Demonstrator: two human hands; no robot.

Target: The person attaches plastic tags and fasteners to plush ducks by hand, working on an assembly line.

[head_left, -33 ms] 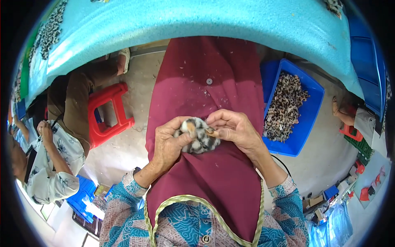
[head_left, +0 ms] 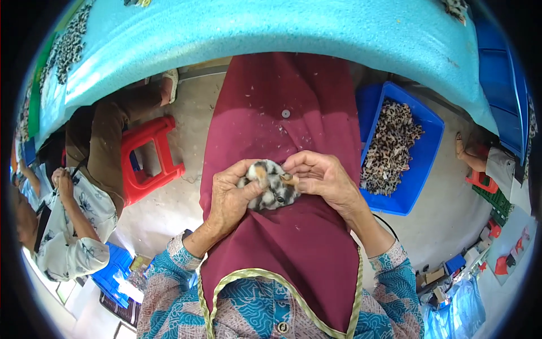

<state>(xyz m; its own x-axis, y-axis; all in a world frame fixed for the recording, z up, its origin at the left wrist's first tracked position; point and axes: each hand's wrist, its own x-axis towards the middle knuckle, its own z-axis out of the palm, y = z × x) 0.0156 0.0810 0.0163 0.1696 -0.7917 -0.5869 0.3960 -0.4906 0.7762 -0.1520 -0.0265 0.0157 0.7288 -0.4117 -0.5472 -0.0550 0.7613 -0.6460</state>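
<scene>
Over my lap, a small fluffy plush piece (head_left: 272, 195) in grey, white, black and tan is held between both hands. My left hand (head_left: 230, 191) grips its left side, thumb on the front and fingers behind. At its upper right edge, my right hand (head_left: 323, 179) pinches a small tan flap between thumb and forefinger, while the other fingers curl above. A dark round spot, possibly an eye, shows low on the plush. Beneath the hands lies my maroon apron (head_left: 276, 133), dotted with light fluff. The underside of the plush is hidden.
A table covered in turquoise foam (head_left: 271, 34) runs along the front. To the right stands a blue bin (head_left: 424, 164) full of spotted fabric pieces (head_left: 389, 150). A red stool (head_left: 149, 183) and a seated person (head_left: 76, 220) are at the left. Another person's leg (head_left: 474, 161) shows far right.
</scene>
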